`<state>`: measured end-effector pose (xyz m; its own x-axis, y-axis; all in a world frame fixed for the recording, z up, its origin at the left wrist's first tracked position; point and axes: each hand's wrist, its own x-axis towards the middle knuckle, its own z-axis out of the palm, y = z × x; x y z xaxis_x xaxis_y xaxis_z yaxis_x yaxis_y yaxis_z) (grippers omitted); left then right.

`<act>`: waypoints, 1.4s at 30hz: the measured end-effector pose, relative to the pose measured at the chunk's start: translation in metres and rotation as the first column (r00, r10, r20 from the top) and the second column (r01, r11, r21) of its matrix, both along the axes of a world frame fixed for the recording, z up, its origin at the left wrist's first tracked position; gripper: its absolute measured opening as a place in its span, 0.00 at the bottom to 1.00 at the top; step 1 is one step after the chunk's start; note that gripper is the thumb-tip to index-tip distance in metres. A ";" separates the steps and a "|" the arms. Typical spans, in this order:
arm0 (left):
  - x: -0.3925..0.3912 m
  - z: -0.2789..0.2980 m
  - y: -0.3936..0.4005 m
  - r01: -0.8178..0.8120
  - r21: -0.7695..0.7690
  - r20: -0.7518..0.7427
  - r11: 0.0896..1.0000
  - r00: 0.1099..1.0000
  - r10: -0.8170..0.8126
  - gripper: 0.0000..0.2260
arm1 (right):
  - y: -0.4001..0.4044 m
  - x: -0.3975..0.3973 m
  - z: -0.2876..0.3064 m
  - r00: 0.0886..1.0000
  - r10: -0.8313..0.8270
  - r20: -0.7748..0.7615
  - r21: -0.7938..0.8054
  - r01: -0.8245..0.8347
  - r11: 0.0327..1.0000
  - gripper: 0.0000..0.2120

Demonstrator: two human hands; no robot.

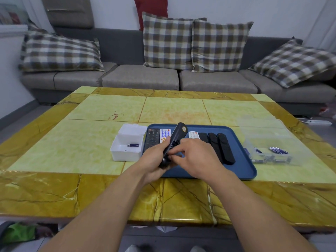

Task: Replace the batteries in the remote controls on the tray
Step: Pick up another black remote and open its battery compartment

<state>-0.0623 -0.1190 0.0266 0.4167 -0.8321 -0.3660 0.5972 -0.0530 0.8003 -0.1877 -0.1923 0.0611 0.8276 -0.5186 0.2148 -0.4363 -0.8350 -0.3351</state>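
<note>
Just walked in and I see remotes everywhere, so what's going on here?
A person is swapping batteries in remote controls. The left hand grips a dark remote tilted up over the blue tray, back side showing, while the right hand works with its fingertips at the remote's lower back. Several other remotes lie on the tray. One battery lies in the open white box to the left; more batteries sit in the clear box to the right.

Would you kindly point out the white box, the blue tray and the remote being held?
white box (117, 155): head view, front wall.
blue tray (243, 160): head view, bare floor near right rim.
held remote (179, 132): head view, upper back.
</note>
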 end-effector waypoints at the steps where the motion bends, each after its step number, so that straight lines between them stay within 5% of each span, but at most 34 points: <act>1: 0.000 0.000 0.000 -0.003 0.004 -0.011 1.000 1.000 0.003 0.14 | 0.001 0.000 0.001 1.000 0.007 -0.018 -0.049 -0.008 0.999 0.07; 12: 0.006 -0.001 -0.003 -0.092 0.054 -0.129 0.994 0.987 0.098 0.14 | 0.016 0.017 -0.011 1.000 0.013 0.012 -0.291 -0.009 0.957 0.09; 22: 0.020 0.003 0.012 0.081 0.082 -0.137 0.993 0.988 -0.069 0.13 | -0.005 0.012 -0.013 0.982 0.182 -0.040 -0.085 -0.185 0.979 0.11; 26: 0.021 0.003 0.015 0.041 0.079 -0.067 0.996 0.997 -0.036 0.17 | -0.006 0.016 -0.018 0.960 0.114 0.256 0.149 -0.156 0.976 0.06; 28: 0.023 0.006 0.013 -0.075 0.062 -0.074 0.995 0.994 0.079 0.18 | -0.001 0.017 -0.010 0.881 -0.112 0.459 0.497 -0.151 0.855 0.04; 30: 0.030 0.008 0.013 -0.216 0.008 -0.075 0.976 0.974 0.216 0.18 | 0.004 0.020 -0.004 0.811 -0.369 0.454 0.832 -0.238 0.500 0.08; 32: 0.037 0.010 0.014 -0.317 -0.055 -0.077 0.947 0.947 0.313 0.18 | 0.005 0.022 -0.003 0.801 -0.509 0.314 0.942 -0.330 0.063 0.10; 33: 0.041 0.011 0.016 -0.353 -0.082 -0.083 0.932 0.934 0.346 0.18 | 0.006 0.024 -0.005 0.811 -0.529 0.251 0.938 -0.338 -0.074 0.10; 35: 0.047 0.012 0.023 -0.415 -0.105 -0.075 0.904 0.909 0.409 0.17 | 0.006 0.032 -0.007 0.821 -0.547 0.166 0.933 -0.310 -0.181 0.07; 38: 0.062 0.010 0.036 -0.522 -0.092 -0.037 0.848 0.853 0.521 0.16 | 0.012 0.043 0.010 0.841 -0.522 0.145 0.960 -0.248 -0.132 0.04; 42: 0.083 0.007 0.055 -0.655 -0.059 -0.033 0.754 0.756 0.654 0.14 | 0.021 0.072 0.034 0.946 -0.279 0.166 0.961 -0.091 0.263 0.10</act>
